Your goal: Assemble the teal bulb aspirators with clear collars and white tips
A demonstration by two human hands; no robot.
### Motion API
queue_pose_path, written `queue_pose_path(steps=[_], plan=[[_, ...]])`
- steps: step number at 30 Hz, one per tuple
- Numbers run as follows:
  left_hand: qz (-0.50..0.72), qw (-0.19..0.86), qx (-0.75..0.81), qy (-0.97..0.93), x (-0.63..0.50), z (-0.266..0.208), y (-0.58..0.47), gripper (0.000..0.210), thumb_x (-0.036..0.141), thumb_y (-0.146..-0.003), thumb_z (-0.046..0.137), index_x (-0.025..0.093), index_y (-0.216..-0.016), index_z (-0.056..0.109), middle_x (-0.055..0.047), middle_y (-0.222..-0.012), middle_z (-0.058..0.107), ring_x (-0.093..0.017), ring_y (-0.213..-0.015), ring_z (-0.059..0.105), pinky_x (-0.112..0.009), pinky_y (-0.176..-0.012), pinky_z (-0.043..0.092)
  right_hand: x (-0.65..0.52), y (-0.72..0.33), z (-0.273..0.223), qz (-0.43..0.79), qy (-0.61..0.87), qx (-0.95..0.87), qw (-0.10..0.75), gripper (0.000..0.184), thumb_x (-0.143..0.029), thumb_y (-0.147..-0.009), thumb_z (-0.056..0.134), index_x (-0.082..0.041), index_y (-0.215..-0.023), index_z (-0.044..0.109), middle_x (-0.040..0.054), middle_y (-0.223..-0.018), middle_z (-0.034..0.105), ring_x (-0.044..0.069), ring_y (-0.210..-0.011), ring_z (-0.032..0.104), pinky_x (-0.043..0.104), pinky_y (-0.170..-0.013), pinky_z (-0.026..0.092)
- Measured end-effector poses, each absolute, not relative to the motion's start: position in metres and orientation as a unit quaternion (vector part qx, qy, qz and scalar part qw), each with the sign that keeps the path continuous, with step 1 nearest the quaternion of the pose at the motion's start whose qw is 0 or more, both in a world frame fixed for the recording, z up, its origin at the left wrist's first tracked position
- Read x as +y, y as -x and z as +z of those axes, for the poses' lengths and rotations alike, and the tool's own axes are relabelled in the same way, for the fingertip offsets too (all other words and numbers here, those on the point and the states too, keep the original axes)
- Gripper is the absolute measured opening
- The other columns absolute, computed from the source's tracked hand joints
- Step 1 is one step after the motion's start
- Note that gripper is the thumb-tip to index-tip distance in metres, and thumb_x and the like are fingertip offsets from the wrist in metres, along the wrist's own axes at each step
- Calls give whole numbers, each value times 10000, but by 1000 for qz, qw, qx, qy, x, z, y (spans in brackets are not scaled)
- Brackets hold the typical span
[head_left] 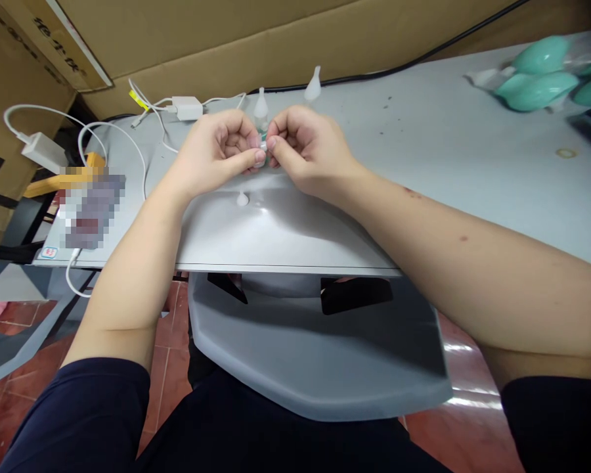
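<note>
My left hand (225,146) and my right hand (303,141) meet above the table (398,157), both closed in a pinch. Between their fingertips is a small translucent piece (262,145), with a bit of green showing beneath; its exact kind is hard to make out. Just behind the hands stands a white cone-shaped nozzle tip (261,103), its lower part partly hidden by the fingers. Another such tip (314,84) stands farther back to the right. A smaller white tip (242,198) sits on the table in front of my left hand.
Teal rubber bulbs (542,79) lie at the back right. White chargers (187,108) with cables, a yellow-orange object (86,172) and a blurred-out phone-like item (96,213) are at the left. A black cable (423,58) runs along the cardboard (226,39) behind. A grey seat (320,368) is below the table edge.
</note>
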State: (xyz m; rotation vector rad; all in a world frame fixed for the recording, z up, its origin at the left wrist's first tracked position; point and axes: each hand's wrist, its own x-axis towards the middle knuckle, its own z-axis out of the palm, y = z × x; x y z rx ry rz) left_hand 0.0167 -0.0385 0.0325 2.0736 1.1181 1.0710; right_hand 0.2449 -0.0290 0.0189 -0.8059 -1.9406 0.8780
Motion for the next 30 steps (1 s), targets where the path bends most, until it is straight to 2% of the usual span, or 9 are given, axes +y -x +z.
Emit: queue_pose_path(steps=[3,7,11,17,20,24,28,30], plan=[[401,275,424,-764,-37,32,-17,326,297,-1004,970,198,-915,673,14,-795,750,-210,-751,847,-331,-706,720,-32,-246,23,282,349,-806,386,139,-278,-1098,708,-279,-1026,589,96,-1001,756,312,-965,741,440,-900,611],[408,283,419,-760,-37,33,-18,348,296,-993,977,201,-900,655,15,-790,747,-209,-747,847,-331,-707,720,-31,-246,24,249,347,-826,367,186,-300,-1106,664,-298,-1015,503,114,-1002,718,361,-1071,728,483,-976,604],[409,288,418,-758,-40,36,-17,356,352,-1005,969,199,-905,664,14,-788,745,-211,-741,847,-339,-704,716,-29,-245,20,236,314,-833,389,187,-261,-1104,565,-296,-998,416,93,-972,672,332,-998,697,501,-1000,584],[412,323,383,-761,-42,43,-14,529,637,-912,1016,219,-904,693,-16,-777,770,-221,-722,828,-348,-663,703,-30,-243,23,264,337,-817,387,196,-223,-1143,564,-298,-1001,452,41,-804,646,295,-922,674,447,-938,560],[406,297,397,-768,-43,47,-8,555,681,-894,1014,228,-894,692,-26,-771,778,-218,-729,813,-355,-656,691,-34,-245,29,299,344,-801,388,268,-128,-1142,552,-301,-973,437,7,-740,612,261,-833,646,398,-889,536],[399,277,430,-761,-54,42,10,457,579,-917,1009,243,-997,710,-20,-797,781,-211,-730,803,-345,-653,667,-40,-245,33,312,360,-818,321,245,-107,-1099,624,-281,-957,525,-5,-752,616,258,-838,660,365,-834,521],[414,256,468,-738,-70,22,27,376,370,-905,952,255,-1198,747,-15,-846,794,-203,-775,806,-299,-651,615,-40,-236,39,262,356,-866,235,246,-78,-1039,674,-258,-908,567,27,-834,669,280,-881,666,373,-843,507],[425,234,468,-739,-74,13,30,311,263,-869,912,242,-1154,790,-28,-894,816,-184,-792,781,-292,-687,604,-38,-228,45,230,358,-883,196,276,-49,-1024,672,-249,-870,560,45,-834,673,279,-862,644,376,-829,481]])
